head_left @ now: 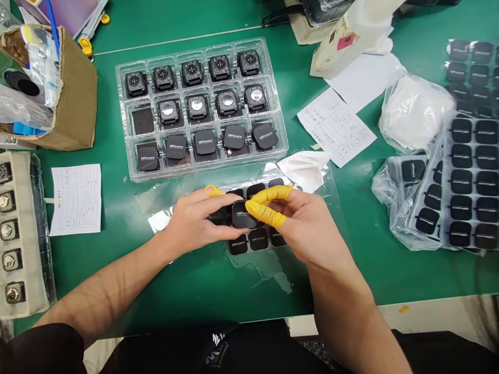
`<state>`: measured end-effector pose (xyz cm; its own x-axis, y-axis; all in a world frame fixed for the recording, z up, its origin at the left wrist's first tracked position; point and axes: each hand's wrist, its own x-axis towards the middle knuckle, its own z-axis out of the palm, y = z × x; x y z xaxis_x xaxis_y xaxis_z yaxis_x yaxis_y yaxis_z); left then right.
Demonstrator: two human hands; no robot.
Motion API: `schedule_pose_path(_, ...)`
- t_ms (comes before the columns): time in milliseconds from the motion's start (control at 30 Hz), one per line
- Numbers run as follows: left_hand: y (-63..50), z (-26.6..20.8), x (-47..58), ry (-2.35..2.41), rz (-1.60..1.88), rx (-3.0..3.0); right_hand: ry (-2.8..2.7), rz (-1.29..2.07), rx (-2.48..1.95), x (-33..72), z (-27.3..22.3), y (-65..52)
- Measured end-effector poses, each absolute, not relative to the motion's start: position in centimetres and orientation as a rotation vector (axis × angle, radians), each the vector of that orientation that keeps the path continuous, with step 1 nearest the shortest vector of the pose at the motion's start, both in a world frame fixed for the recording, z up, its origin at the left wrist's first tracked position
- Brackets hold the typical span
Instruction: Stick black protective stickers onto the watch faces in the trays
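My left hand [198, 218] pinches a black square smartwatch [242, 217] by its edges, between thumb and forefinger. White "HiFuture" lettering shows on its upper face. A rolled yellow finger cot sits on one left finger. My right hand [296, 221] wears yellow finger cots, and its thumb and forefinger close at the watch's upper right corner. Whether they grip the watch itself or a film on its face, I cannot tell. Beneath both hands lies a clear sheet of black square film stickers [258, 239], partly covered by my fingers.
Beyond my hands, a clear plastic tray [205, 169] holds rows of smartwatches; one left-hand pocket has no watch. More sticker sheets [460, 182] and a white cloth bundle [415, 111] lie right. A cardboard box [80, 93], paper slip [76, 200] and second watch tray [33, 234] stand left.
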<state>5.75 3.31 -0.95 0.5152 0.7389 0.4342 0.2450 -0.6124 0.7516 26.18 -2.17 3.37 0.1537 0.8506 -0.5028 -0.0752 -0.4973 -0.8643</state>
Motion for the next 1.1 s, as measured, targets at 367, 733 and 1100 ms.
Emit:
schedule_pose_path(367, 3.3, -0.9, 5.7, 0.807, 1.028, 2.154, -0.719, 1.471, -1.649, 26.0, 3.6, -2.2)
schedule_pose_path(733, 3.3, -0.7, 5.6, 0.806, 0.989, 2.153, -0.786, 1.401, -1.685, 25.8, 3.4, -2.5)
schedule_pose_path(1100, 3.2, -0.8, 5.6, 0.86, 0.937, 2.082, -0.835, 1.385, -1.627, 24.5, 2.6, -2.0)
